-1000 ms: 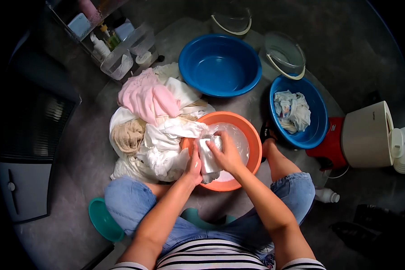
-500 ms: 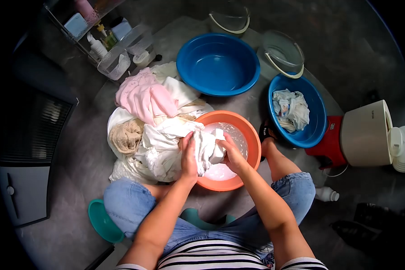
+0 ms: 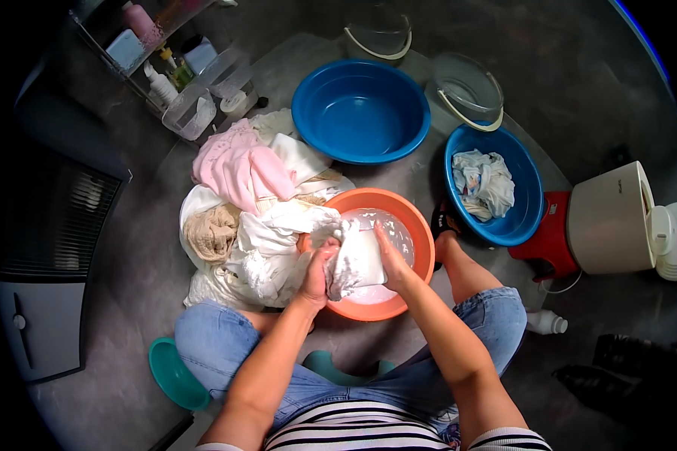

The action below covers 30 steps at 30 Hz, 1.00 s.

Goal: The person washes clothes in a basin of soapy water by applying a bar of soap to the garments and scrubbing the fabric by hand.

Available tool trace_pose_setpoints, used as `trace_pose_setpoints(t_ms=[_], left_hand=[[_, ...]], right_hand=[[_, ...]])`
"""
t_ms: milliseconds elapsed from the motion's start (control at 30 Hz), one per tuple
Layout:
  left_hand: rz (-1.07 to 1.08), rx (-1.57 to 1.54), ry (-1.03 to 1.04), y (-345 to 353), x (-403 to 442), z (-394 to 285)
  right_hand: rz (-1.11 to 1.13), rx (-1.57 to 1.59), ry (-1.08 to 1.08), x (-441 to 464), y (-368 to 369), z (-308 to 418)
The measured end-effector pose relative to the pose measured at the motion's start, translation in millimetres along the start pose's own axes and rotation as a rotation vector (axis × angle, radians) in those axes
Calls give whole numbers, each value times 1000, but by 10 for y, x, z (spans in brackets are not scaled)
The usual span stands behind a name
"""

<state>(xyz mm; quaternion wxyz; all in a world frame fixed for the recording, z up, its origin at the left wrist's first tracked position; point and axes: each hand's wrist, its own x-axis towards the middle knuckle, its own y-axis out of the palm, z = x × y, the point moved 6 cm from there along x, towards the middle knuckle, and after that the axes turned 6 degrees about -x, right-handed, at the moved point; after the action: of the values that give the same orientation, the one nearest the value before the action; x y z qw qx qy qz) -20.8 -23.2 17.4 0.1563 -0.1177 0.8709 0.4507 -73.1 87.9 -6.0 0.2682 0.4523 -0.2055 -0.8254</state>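
Over the orange basin (image 3: pixel 423 263), which holds sudsy water, my left hand (image 3: pixel 318 272) grips the left side of a wet white cloth (image 3: pixel 359 255). My right hand (image 3: pixel 393 259) lies along the cloth's right side, its fingers extended and close together, thumb side hard to see. The cloth is bunched at the left and smoother at the right. Just left of the basin is a pile of white laundry (image 3: pixel 267 248), with a beige cloth (image 3: pixel 212 231) and a pink garment (image 3: pixel 244 167) on it.
A large blue basin (image 3: pixel 361 113) stands behind. At the right are a blue basin with clothes (image 3: pixel 485 184), a red and cream appliance (image 3: pixel 609 222) and a white bottle (image 3: pixel 547 322). A green basin (image 3: pixel 179 376) is at lower left, a shelf (image 3: pixel 139 86) at upper left.
The cloth between my hands has changed from a compact folded bundle to a wider, flatter shape. My right hand has shifted its hold, its fingers now straighter along the cloth's side.
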Motion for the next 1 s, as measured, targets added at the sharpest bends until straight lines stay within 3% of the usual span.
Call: trace_pose_setpoints(t_ms=[33,167,300,400,433,533,567,667,833,933,1000], left_hand=[[-16,-63,22,89,-35,-96],[121,30,-63,-369,47,63],[45,124,-27,-154,47,-128],[-107,-37,-112,-373,80,-74],[-3,-229,-182,-309,124,-29],[-51,-160,-233,-233,-6,-41],[-6,-149,-234,-272,13,-23],[146,-174,-218,-96,-48,-97],[47,-211,-111,-404,86,39],[81,-219,-72,-251,23,-14],[92,-221,-111,-159,-33,-27]], right_hand=[[39,76,34,-12,-8,5],[-4,-88,-160,72,-157,65],[-29,-101,-351,-65,-143,366],[30,22,-286,-192,-91,387],[33,24,-258,-183,-153,353],[52,51,-249,-132,-233,364],[-45,49,-202,-83,-292,339],[-147,-71,-348,21,-325,287],[-177,-126,-360,26,-346,381],[-167,-352,-361,106,-261,335],[-147,-293,-314,169,-140,177]])
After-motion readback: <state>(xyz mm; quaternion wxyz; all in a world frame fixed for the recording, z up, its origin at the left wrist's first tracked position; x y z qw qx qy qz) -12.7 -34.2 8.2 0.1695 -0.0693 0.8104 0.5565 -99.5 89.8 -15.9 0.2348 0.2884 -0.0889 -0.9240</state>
